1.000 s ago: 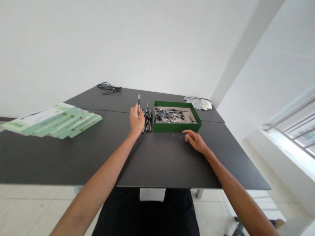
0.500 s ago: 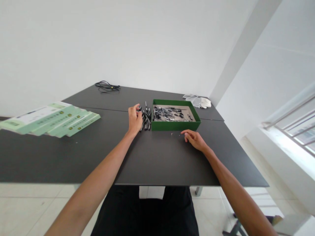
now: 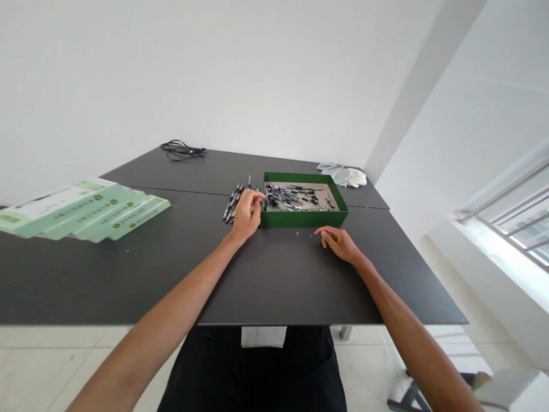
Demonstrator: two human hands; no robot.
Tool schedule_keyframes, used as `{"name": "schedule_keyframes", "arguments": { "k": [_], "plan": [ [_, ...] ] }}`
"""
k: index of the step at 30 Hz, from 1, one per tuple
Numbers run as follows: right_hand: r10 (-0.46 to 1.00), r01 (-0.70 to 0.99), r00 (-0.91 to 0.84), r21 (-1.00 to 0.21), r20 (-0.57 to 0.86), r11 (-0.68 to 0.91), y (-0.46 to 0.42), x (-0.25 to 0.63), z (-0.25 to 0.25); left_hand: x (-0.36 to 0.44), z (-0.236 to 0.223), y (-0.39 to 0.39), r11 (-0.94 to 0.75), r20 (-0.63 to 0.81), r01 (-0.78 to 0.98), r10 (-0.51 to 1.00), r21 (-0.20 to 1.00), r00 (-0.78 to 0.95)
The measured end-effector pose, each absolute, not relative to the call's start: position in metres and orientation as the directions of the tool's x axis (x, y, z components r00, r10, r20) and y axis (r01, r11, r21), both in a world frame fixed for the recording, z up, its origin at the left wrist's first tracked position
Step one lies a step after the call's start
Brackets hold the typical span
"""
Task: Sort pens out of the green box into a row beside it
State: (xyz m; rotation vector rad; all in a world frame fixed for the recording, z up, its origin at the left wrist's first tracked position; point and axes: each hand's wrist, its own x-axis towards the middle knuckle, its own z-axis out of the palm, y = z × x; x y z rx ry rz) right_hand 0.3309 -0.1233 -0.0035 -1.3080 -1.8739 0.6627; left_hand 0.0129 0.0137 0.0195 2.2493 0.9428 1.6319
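Note:
My left hand (image 3: 246,216) reaches over the dark tabletop, its fingertips at the left wall of a green cardboard tray (image 3: 304,220). No pen shows in its fingers. Just left of that hand lies a loose bunch of black-and-silver pens (image 3: 232,203), partly hidden by it. Many similar pens (image 3: 295,198) lie jumbled on the tray's tan floor. My right hand (image 3: 338,243) rests on the table in front of the tray, fingers loosely curled, holding nothing.
Fanned green-and-white booklets (image 3: 81,210) overhang the table's left side. A coiled black cable (image 3: 182,150) lies at the back, and white gloves (image 3: 343,175) lie behind the tray. A seam crosses the dark table (image 3: 107,280). A railed window (image 3: 510,223) is at right.
My left hand has moved right, from on top of the pens to the tray's left wall. The pens now show left of it. My right hand has stayed in place.

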Motion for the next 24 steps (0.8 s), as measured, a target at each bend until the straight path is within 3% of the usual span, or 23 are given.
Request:
{"name": "schedule_keyframes", "arguments": {
  "k": [3,6,10,12,15,18,20,24],
  "plan": [
    [0.941,0.561,-0.199,-0.755,0.274,0.339,-0.124,0.331,-0.003,0.024,0.026,-0.013,-0.859,0.784,0.226,0.511,0.459,0.353],
    [0.933,0.593,-0.178,-0.723,0.312,0.355,-0.127,0.332,-0.001,0.041,0.027,-0.041,-0.867,0.72,0.096,0.463,0.489,0.517],
    [0.869,0.659,0.007,-0.656,0.495,0.368,-0.133,0.333,0.013,0.072,0.016,-0.067,-0.824,0.45,0.032,0.341,0.566,0.825],
    [0.789,0.707,0.078,-0.592,0.61,0.388,-0.131,0.332,0.026,0.084,0.009,-0.072,-0.807,0.388,-0.054,0.223,0.588,0.894],
    [0.723,0.784,0.018,-0.459,0.691,0.419,-0.113,0.33,0.047,0.089,0.002,-0.071,-0.778,0.348,-0.145,0.1,0.612,0.932],
    [0.76,0.835,-0.079,-0.374,0.645,0.403,-0.075,0.328,0.062,0.083,0.001,-0.068,-0.777,0.344,-0.112,0.14,0.619,0.929],
    [0.83,0.891,-0.081,-0.333,0.552,0.309,-0.042,0.325,0.066,0.078,0.003,-0.066,-0.802,0.363,-0.072,0.187,0.593,0.913],
    [0.995,0.986,-0.041,-0.157,0.086,0.054,0.016,0.314,0.065,0.073,0.005,-0.062,-0.837,0.393,0.021,0.278,0.546,0.876]
  ]
}}
